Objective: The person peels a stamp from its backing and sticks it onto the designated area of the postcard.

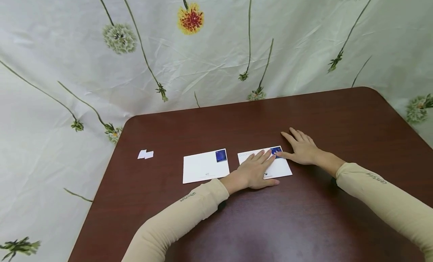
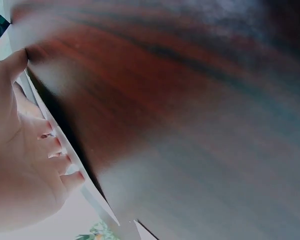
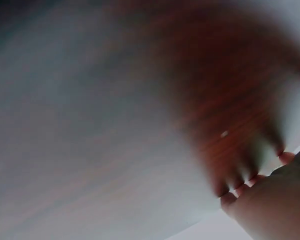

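Note:
My left hand (image 1: 255, 171) lies flat with spread fingers across a white envelope (image 1: 279, 168), covering much of its left and middle. On that envelope's upper right corner sits a dark blue stamp (image 1: 275, 150). The thumb of my right hand (image 1: 302, 149) reaches that stamp's edge, while its other fingers stretch out over the table beyond the envelope. To the left lies a second white envelope (image 1: 203, 168) bearing its own dark blue stamp (image 1: 221, 155). In the left wrist view, my left hand (image 2: 25, 145) rests along the envelope's pale edge. Spread fingertips of my right hand (image 3: 270, 200) show in the right wrist view.
Two small white paper pieces (image 1: 145, 154) lie close together at the left of the dark reddish-brown table (image 1: 264, 224). Behind the table hangs a pale cloth (image 1: 209, 51) printed with flowers. Both forearms cross the table's front part.

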`<state>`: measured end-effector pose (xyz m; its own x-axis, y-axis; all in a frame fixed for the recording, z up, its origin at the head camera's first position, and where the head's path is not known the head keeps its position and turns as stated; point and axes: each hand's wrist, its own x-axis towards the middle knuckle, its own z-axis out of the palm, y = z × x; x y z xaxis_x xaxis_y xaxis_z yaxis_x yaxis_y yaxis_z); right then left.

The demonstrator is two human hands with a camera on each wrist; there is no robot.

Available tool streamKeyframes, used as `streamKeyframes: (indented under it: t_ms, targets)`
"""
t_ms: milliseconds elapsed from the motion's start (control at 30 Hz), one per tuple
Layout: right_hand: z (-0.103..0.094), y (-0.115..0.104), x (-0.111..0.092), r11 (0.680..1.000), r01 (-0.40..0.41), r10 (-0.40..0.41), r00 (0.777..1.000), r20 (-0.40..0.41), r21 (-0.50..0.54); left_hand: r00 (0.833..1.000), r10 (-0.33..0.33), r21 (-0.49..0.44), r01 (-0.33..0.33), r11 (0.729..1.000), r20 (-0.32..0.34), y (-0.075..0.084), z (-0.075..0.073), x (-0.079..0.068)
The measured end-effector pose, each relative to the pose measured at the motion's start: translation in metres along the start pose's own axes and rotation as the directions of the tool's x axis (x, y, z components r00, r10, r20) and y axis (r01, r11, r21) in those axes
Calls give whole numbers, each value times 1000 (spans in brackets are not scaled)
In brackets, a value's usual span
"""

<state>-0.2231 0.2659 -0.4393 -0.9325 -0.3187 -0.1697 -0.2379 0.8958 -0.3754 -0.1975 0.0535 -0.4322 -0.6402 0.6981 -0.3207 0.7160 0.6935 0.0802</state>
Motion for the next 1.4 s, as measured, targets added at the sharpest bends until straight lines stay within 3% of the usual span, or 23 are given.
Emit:
streamKeyframes:
  t_ms: [200,333,400,467,500,533,567,600,667,700,733,767,800,833,867,900,933,967,1000,1100,1200,1300,1400]
  targets:
    - [-2,4,-1,1000,25,-25,1000,4,3,1000,2,-59,-1,998,8,-1,-1,0]
    - [-1,3,-1,1000,20,-20,1000,-6,7,1000,28,-151,-29,988,-4,-6,-2,0]
    - [1,3,-1,1000,22,-22,1000,-3,11,994,56,-214,-75,974,-93,-9,-3,-4]
    - [3,2,-1,1000,27,-27,1000,7,14,969,73,-328,-150,933,-236,-8,-6,-14]
    - [4,1,-1,999,28,-29,1000,10,14,945,76,-411,-211,887,-319,-5,-9,-21]
    - [4,1,-2,999,29,-29,1000,11,18,913,76,-493,-285,822,-401,-1,-15,-30]
    - [4,1,-2,999,30,-30,1000,10,19,879,75,-568,-367,737,-471,5,-22,-41]
    - [3,1,-2,999,28,-28,1000,6,20,842,78,-635,-460,621,-534,11,-32,-54]
    - [1,1,-2,1000,21,-21,1000,-6,22,760,115,-700,-637,323,-639,25,-51,-80]
    - [-1,1,-2,1000,19,-18,1000,-11,25,710,158,-681,-704,201,-687,31,-61,-92]
    - [-1,1,-1,1000,15,-15,1000,-13,25,653,210,-647,-755,105,-728,37,-70,-104]
    - [-2,1,-1,1000,12,-12,1000,-13,24,591,269,-607,-794,27,-761,41,-77,-114]
    - [-2,1,-1,1000,10,-10,1000,-13,23,520,326,-559,-829,-34,-790,44,-82,-123]
    - [-2,0,-1,1000,10,-9,1000,-13,22,459,375,-516,-854,-62,-805,45,-86,-130]
    - [-1,0,-1,1000,8,-8,1000,-9,22,407,409,-472,-879,-68,-817,45,-89,-135]
    - [0,-1,-1,1000,7,-7,1000,-6,24,367,422,-426,-903,-51,-829,45,-90,-138]
    - [0,-1,-1,1000,8,-8,1000,-8,22,346,417,-395,-918,-35,-840,43,-91,-142]
    - [0,-2,-1,1000,8,-8,1000,-10,23,342,396,-376,-927,-9,-853,39,-92,-144]
    - [-1,-3,-1,1000,8,-8,1000,-13,25,348,357,-361,-932,31,-867,35,-93,-146]
    - [-1,-4,-1,1000,11,-10,1000,-26,21,412,187,-386,-908,159,-892,19,-92,-153]
    - [-2,-4,-3,1000,17,-17,999,-42,9,466,28,-444,-858,259,-884,-1,-90,-163]
    - [-4,-3,-5,1000,28,-27,998,-59,12,487,-58,-475,-808,350,-872,-20,-88,-173]
    - [-6,-3,-8,999,33,-31,997,-71,29,508,-97,-494,-745,448,-856,-39,-87,-183]
